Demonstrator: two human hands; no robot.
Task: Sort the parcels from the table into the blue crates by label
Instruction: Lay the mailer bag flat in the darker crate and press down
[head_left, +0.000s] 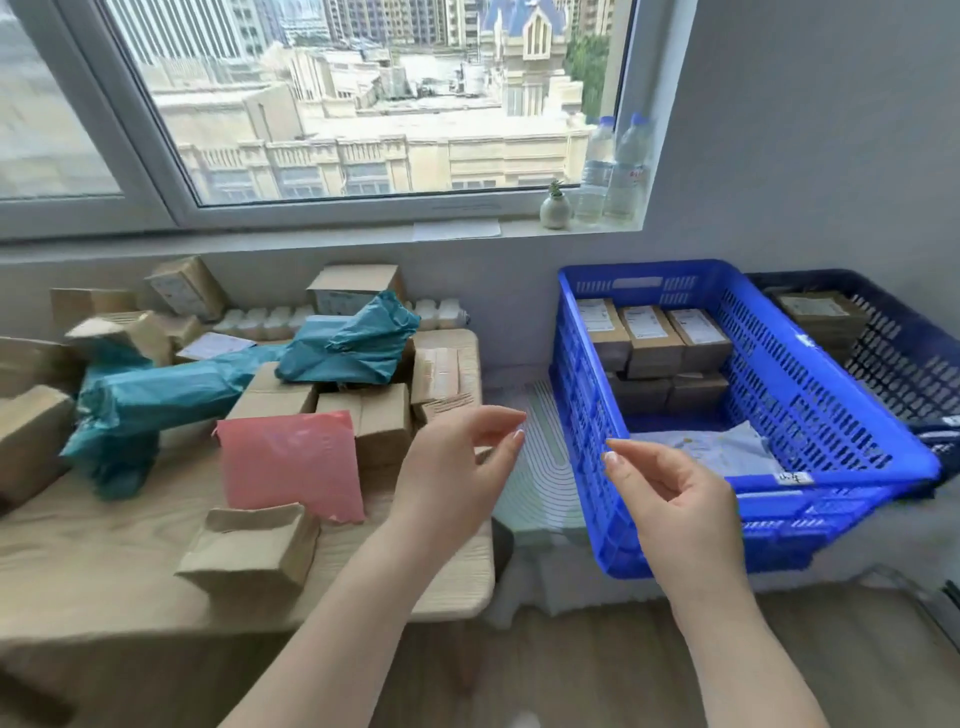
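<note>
Window-side wooden table (104, 561) heaped with cardboard parcels (249, 551), teal bags (353, 343) and pink mailer (291, 462), bright blue crate (831, 415) beside it holding labelled boxes (652, 338) and white mailer (722, 452), dark crate (914, 364) behind with boxes, left hand (457, 467) and right hand (675, 499) loosely curled, empty, between table and crate.

Bright daylight from the window (332, 104); edges bend, slightly soft.

Brown cardboard boxes (384, 423), two teal bags (353, 343) and a pink bag (291, 462) lay heaped on the wooden table (104, 561) at nine o'clock. At three o'clock the bright blue crate (810, 415) held labelled boxes stacked at its far end; a darker crate (904, 358) sat just beyond.
</note>
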